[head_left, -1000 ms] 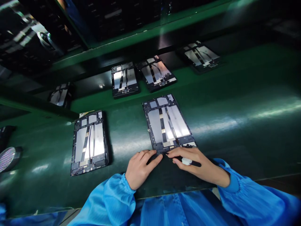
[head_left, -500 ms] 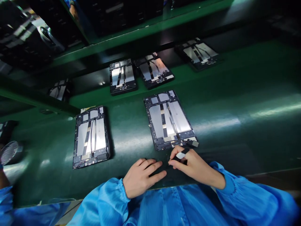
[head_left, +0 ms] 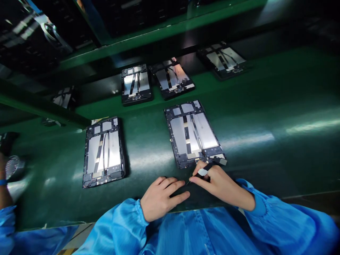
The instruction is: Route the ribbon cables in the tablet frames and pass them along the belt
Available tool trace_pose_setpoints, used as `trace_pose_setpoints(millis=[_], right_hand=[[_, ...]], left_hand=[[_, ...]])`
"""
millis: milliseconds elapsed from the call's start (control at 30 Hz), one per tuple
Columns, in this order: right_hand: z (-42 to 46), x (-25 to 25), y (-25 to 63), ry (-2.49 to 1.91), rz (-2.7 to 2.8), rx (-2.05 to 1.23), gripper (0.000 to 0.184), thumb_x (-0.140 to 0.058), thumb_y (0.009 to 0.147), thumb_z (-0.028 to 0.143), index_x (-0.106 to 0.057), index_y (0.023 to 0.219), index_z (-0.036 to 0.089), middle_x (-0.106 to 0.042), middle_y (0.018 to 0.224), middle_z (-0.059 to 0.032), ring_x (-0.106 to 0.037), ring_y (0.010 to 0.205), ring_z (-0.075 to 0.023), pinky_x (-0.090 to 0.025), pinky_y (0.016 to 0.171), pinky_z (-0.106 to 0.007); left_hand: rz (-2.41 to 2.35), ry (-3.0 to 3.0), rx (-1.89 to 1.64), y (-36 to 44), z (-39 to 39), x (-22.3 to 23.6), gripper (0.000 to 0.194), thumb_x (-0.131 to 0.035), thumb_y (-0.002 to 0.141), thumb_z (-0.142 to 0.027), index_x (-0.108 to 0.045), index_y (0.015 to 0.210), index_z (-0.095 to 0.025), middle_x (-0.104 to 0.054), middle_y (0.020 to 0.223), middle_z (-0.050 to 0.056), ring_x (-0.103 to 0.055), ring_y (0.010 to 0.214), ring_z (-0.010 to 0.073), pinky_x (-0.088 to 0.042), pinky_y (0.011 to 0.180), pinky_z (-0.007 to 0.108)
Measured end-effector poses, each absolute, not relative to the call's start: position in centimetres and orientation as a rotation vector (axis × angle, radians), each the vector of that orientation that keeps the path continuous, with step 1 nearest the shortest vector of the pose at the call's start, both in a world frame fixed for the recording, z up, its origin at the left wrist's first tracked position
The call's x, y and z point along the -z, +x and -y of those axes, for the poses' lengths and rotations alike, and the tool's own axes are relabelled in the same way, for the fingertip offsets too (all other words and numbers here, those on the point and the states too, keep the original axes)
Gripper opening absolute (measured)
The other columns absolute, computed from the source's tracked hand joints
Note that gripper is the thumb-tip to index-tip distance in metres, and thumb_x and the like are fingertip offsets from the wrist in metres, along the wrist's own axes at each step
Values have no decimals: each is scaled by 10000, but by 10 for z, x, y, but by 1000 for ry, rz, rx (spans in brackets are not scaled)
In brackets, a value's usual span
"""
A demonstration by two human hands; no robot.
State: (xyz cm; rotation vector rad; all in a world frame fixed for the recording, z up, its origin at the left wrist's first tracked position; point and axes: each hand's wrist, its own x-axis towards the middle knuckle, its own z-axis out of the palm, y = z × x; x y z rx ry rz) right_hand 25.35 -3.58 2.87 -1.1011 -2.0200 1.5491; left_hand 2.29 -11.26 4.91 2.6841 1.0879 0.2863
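An opened tablet [head_left: 193, 132] with silver panels and flat cables lies face down on the green bench [head_left: 265, 117] straight ahead of me. My right hand [head_left: 217, 182] is closed round a thin black tool [head_left: 203, 171] with a white band, its tip pointing down-left just short of the tablet's near edge. My left hand [head_left: 160, 196] rests flat on the bench beside it, fingers stretched out and holding nothing. Blue smock sleeves cover both my arms.
A second opened tablet [head_left: 104, 150] lies to the left. Three more tablets [head_left: 136, 84] [head_left: 172, 78] [head_left: 222, 58] sit on the dark belt behind. Another person's arm [head_left: 4, 191] in blue shows at the far left, beside a round metal object [head_left: 12, 165].
Both hands drew back from the tablet's near edge toward me. My right hand has turned the black tool so its tip points down at the bench.
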Motion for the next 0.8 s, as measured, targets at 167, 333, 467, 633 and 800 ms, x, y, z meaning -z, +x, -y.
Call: trace_pose_setpoints(millis=[167, 333, 467, 633, 800], right_hand=[[40, -24, 249, -1077, 2030, -1559, 187, -601, 925, 335, -617, 835, 172, -637, 754, -13, -597, 652, -145, -414, 588, -270], [28, -28, 260, -1063, 1740, -1728, 238, -557, 937, 370, -602, 811, 173, -644, 773, -35, -646, 714, -155, -519, 649, -276], [-10, -40, 265, -1106, 1563, -1921, 299, -606, 883, 445, -516, 820, 167, -650, 734, -39, -673, 635, -150, -550, 543, -239], [-47, -44, 251, -1074, 1645, -2137, 327, -646, 855, 440, -482, 858, 158, -650, 636, -30, -698, 609, -163, -530, 471, -181], [-51, -32, 243, -1072, 1745, -2172, 317, -622, 872, 438, -518, 854, 138, -673, 677, -68, -698, 593, -167, -537, 445, -183]], left_hand=[[-1096, 2674, -300, 22, 113, -48, 300, -512, 980, -210, -646, 1242, -271, -613, 1254, 27, -510, 1106, 194, -392, 800, 315], [-1116, 2653, -311, 25, 114, -52, 291, -518, 977, -212, -659, 1222, -279, -606, 1274, 30, -519, 1107, 204, -409, 802, 317], [-1185, 2586, -428, 30, 102, -55, 261, -535, 966, -206, -666, 1187, -254, -624, 1227, 44, -560, 1013, 178, -439, 755, 294], [-1385, 2615, -563, 36, 82, -51, 200, -582, 942, -174, -655, 1128, -184, -664, 1113, 46, -587, 937, 137, -479, 801, 272], [-1423, 2609, -589, 36, 78, -44, 195, -600, 932, -157, -632, 1124, -164, -678, 1095, 42, -590, 926, 149, -488, 816, 280]])
